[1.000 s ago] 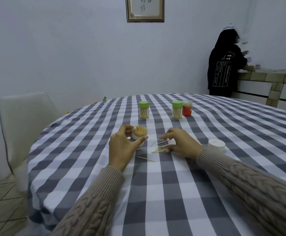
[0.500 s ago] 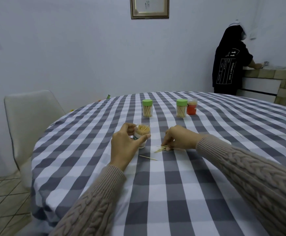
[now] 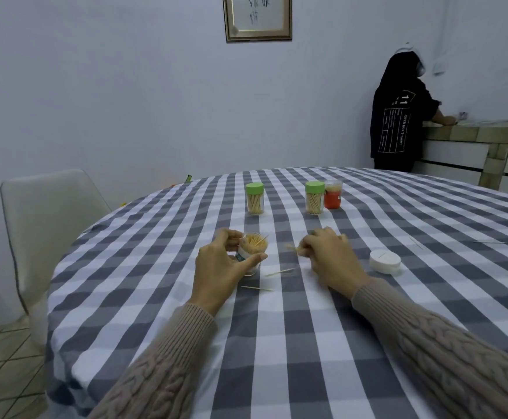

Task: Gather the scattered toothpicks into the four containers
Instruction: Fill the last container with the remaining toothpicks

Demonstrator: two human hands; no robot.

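Note:
My left hand (image 3: 216, 267) grips an open clear toothpick container (image 3: 254, 247), full of toothpicks, standing on the checked tablecloth (image 3: 276, 343). My right hand (image 3: 331, 257) is lifted just right of it and pinches a small bundle of toothpicks (image 3: 292, 247), blurred by motion. Two loose toothpicks (image 3: 280, 272) lie between my hands, one of them nearer me (image 3: 257, 288). A white lid (image 3: 384, 260) lies to the right of my right hand. Farther back stand two green-lidded containers (image 3: 255, 198) (image 3: 314, 197) and an open container with a red label (image 3: 333, 194).
More loose toothpicks lie far right on the cloth (image 3: 416, 242) (image 3: 488, 242). A white chair (image 3: 50, 225) stands at the table's left. A person in a black top (image 3: 397, 116) stands at a counter (image 3: 473, 134) in the back right corner.
My right hand gathered the toothpicks off the cloth and lifted them toward the container. My left hand kept holding the container in place.

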